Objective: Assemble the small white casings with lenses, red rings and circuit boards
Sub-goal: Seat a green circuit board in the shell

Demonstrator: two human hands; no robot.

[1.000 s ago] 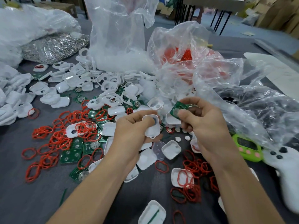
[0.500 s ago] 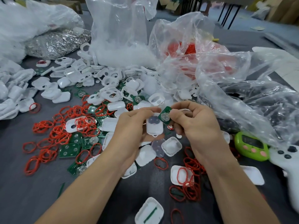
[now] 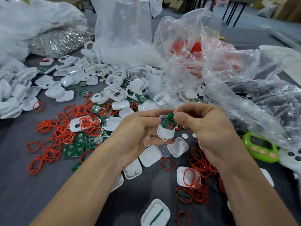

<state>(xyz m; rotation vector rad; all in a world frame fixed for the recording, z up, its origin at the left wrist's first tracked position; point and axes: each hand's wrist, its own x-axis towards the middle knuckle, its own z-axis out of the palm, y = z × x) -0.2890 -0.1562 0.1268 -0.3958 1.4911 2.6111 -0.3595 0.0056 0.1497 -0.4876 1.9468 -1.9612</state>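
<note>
— So, what has the person got hold of?
— The left hand (image 3: 138,134) grips a small white casing (image 3: 165,132). Its fingers curl behind it and the thumb lies along its top edge. The open side faces up, above the grey table (image 3: 24,201), dead centre.
— And the other?
— The right hand (image 3: 210,132) pinches a green circuit board (image 3: 169,122) between thumb and forefinger. The board sits tilted in the casing's upper half, lower end down inside and top edge under the thumb.
— Where's the rest of the stock?
— At nine o'clock from the hands, a scatter of red rings (image 3: 65,132) lies over loose green boards (image 3: 74,149). From eleven to twelve, a heap of casing halves (image 3: 114,79) spreads in front of a tall clear bag (image 3: 123,30). At one o'clock a crumpled bag (image 3: 195,51) shows red through it. Far back at ten, there's a sack of silvery bits (image 3: 60,39).
— Anything on the right?
— At three o'clock a lime-green timer (image 3: 260,148) with pink buttons sits partly under plastic. Just beside it is a white gadget (image 3: 290,158) with dark buttons, and I cannot tell what it is. At five, a second tangle of rings (image 3: 200,168) lies over an open shell (image 3: 180,176). At six, nearest me, a lone casing half (image 3: 155,212) has a green strip lying in it
</note>
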